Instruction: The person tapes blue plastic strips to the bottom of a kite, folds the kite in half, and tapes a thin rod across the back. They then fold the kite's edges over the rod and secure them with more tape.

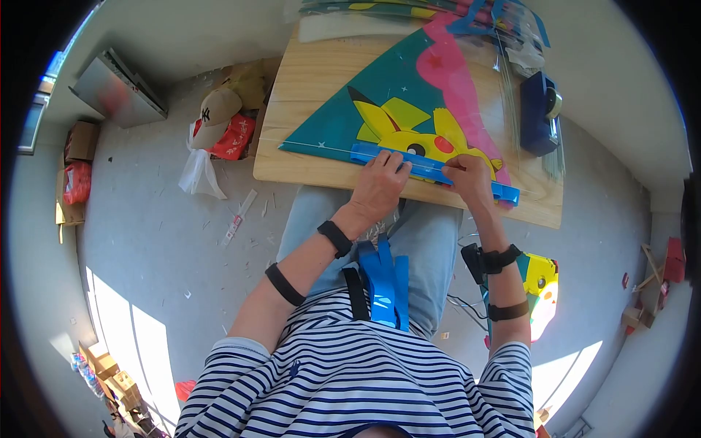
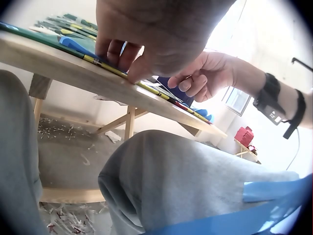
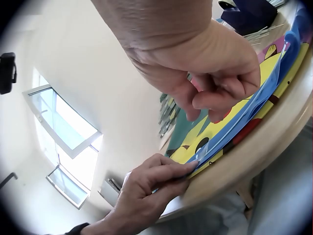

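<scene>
A triangular kite sheet [image 1: 394, 80], green and pink with a yellow cartoon figure, lies on the wooden table. Along its near edge runs a blue plastic strip [image 1: 429, 171], with a thin white line on it that looks like a rod. My left hand [image 1: 382, 181] presses its fingertips on the strip; a glossy clear patch [image 3: 201, 152] shows beside them in the right wrist view. Farther right, my right hand [image 1: 471, 175] is over the strip with fingers curled and thumb close to the fingertips. Whether it pinches something I cannot tell.
A dark blue tape dispenser [image 1: 539, 117] stands at the table's right, beside several thin rods [image 1: 509, 95]. More printed sheets [image 1: 380, 9] are stacked at the far edge. Blue strips [image 1: 383, 285] lie over my lap. A cap [image 1: 219, 109] and bags are left of the table [image 1: 307, 80].
</scene>
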`<state>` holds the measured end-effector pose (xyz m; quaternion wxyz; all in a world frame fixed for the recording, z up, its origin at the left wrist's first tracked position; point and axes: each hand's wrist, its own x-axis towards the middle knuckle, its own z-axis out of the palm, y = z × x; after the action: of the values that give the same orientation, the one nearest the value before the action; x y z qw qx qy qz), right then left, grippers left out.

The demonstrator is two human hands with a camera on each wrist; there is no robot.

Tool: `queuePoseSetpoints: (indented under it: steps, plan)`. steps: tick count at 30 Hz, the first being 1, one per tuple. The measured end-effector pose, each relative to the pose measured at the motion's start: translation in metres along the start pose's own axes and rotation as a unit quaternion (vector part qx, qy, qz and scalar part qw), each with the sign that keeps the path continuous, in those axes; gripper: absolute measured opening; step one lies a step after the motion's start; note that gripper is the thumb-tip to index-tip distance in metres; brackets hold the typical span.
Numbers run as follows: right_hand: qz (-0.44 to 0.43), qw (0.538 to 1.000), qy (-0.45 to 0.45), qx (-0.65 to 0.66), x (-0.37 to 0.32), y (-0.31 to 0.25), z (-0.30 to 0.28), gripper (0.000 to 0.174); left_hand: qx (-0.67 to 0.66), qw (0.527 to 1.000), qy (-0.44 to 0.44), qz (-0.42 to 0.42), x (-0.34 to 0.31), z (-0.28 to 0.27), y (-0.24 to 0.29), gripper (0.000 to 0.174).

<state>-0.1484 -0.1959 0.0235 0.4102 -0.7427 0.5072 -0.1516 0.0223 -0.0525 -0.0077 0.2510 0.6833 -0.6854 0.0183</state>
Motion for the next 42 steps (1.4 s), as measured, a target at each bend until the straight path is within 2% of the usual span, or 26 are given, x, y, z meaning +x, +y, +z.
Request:
queuePoseSetpoints:
  steps: [1, 2, 4, 7, 13, 23, 29, 31, 40, 42]
  plan:
    - [-0.073, 0.991, 0.06, -0.093, -0.002, 0.001, 0.002, 0.011, -0.001, 1.0, 0.0, -0.001, 0.0, 0.001, 0.0, 0.043]
    - [-0.072, 0.991, 0.061, -0.094, -0.004, 0.005, 0.001, 0.011, -0.002, 1.0, 0.0, 0.0, 0.0, 0.0, 0.0, 0.043]
    - [-0.112, 0.96, 0.151, -0.209, -0.007, 0.014, -0.006, 0.015, -0.002, 1.0, 0.007, 0.003, 0.0, 0.0, 0.0, 0.044]
    - [-0.127, 0.957, 0.112, -0.234, -0.014, 0.028, -0.021, 0.014, -0.003, 1.0, 0.006, 0.002, 0.0, 0.0, 0.0, 0.043]
    - [-0.154, 0.936, 0.133, -0.287, -0.012, 0.04, -0.018, 0.011, -0.002, 1.0, 0.009, 0.004, -0.001, 0.001, -0.001, 0.043]
    - [-0.151, 0.921, 0.124, -0.338, -0.011, 0.04, -0.013, 0.008, -0.008, 1.0, 0.013, 0.003, 0.0, -0.001, 0.001, 0.04]
    - [-0.177, 0.891, 0.136, -0.396, -0.007, 0.041, -0.01, 0.013, -0.01, 1.0, 0.015, 0.004, 0.001, -0.002, 0.002, 0.039]
    - [-0.234, 0.853, 0.152, -0.44, -0.006, 0.038, -0.011, 0.015, -0.005, 1.0, 0.019, 0.007, 0.001, -0.001, 0.001, 0.039]
    - [-0.288, 0.838, 0.16, -0.435, -0.017, 0.033, -0.017, 0.015, -0.007, 1.0, 0.012, 0.012, 0.001, -0.001, 0.0, 0.039]
    - [-0.277, 0.844, 0.159, -0.432, -0.018, 0.038, -0.014, 0.015, -0.012, 1.0, 0.018, 0.012, 0.001, -0.001, 0.0, 0.039]
